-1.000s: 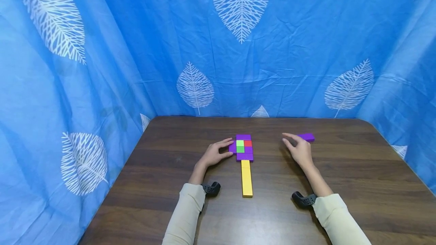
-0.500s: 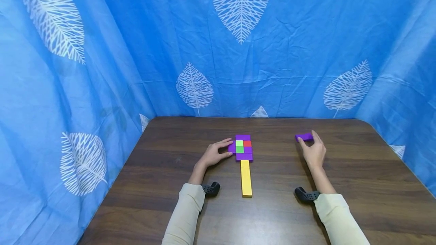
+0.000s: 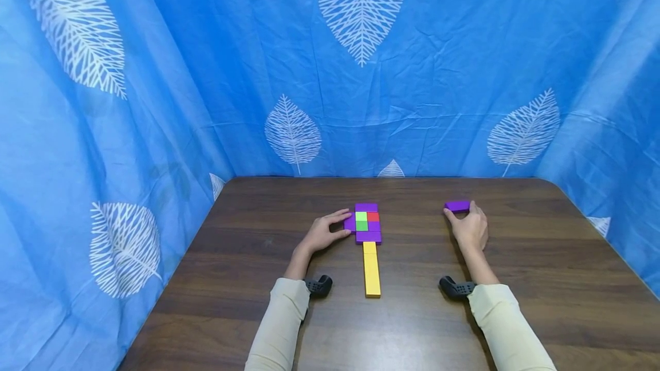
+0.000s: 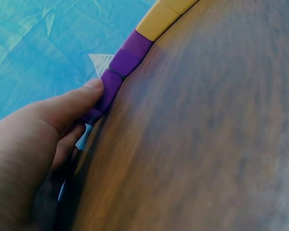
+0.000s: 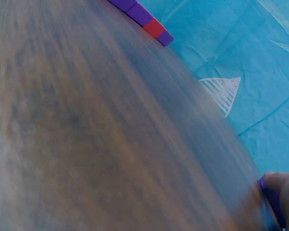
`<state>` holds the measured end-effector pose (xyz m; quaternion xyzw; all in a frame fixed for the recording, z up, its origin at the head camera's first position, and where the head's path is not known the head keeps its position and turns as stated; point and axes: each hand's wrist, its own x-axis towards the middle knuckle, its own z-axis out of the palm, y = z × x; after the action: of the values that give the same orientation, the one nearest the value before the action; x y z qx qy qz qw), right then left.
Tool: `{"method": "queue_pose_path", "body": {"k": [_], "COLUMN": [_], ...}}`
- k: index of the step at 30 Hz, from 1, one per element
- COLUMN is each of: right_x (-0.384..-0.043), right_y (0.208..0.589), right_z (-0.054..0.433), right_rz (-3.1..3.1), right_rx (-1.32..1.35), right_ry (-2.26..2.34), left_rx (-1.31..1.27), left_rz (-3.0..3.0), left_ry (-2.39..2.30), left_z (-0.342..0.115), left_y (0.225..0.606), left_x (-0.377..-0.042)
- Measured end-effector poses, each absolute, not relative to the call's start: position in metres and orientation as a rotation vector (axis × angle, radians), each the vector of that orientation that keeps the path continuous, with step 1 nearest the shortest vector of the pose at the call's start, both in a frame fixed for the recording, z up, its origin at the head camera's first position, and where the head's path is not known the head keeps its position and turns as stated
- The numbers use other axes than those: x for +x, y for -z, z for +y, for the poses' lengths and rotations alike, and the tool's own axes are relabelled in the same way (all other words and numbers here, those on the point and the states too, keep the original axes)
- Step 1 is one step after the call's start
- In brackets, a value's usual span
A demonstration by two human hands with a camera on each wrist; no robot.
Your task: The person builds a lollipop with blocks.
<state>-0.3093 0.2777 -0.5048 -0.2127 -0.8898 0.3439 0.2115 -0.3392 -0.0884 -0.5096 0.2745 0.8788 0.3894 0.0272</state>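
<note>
My left hand (image 3: 321, 235) holds the purple block (image 3: 349, 222) at the left side of a flat block pattern, thumb and fingers at its two ends. In the left wrist view, the thumb presses the end of this purple block (image 4: 111, 91). Inside the pattern sit two green blocks (image 3: 362, 221), a red block (image 3: 373, 217) and a small purple one (image 3: 373, 226), between an upper purple block (image 3: 366, 208) and a lower one (image 3: 368, 237). A yellow strip (image 3: 372, 271) extends below. Farther right, my right hand (image 3: 470, 231) pinches a separate purple block (image 3: 457, 206) by its ends.
The brown wooden table (image 3: 206, 314) ends at a blue curtain (image 3: 438, 44) with white leaf prints, which hangs behind and along both sides. Black curved devices (image 3: 319, 285) sit at both wrists, by the cream sleeves (image 3: 281, 316).
My right hand has moved right to the separate purple block, spread its thumb and fingers around it, and closed on its ends. The left hand has stayed at the pattern.
</note>
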Motion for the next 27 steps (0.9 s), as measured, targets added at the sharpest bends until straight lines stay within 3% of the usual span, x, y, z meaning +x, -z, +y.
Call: {"method": "queue_pose_path", "body": {"k": [27], "right_x": [-0.296], "right_y": [0.501], "right_z": [0.272], "right_rz": [-2.513], "right_rx": [-0.542], "right_ry": [-1.044], "left_rx": [0.824], "left_rz": [2.709], "left_ry": [-1.193], "left_z": [-0.089], "left_y": [0.506], "left_x": [-0.336]}}
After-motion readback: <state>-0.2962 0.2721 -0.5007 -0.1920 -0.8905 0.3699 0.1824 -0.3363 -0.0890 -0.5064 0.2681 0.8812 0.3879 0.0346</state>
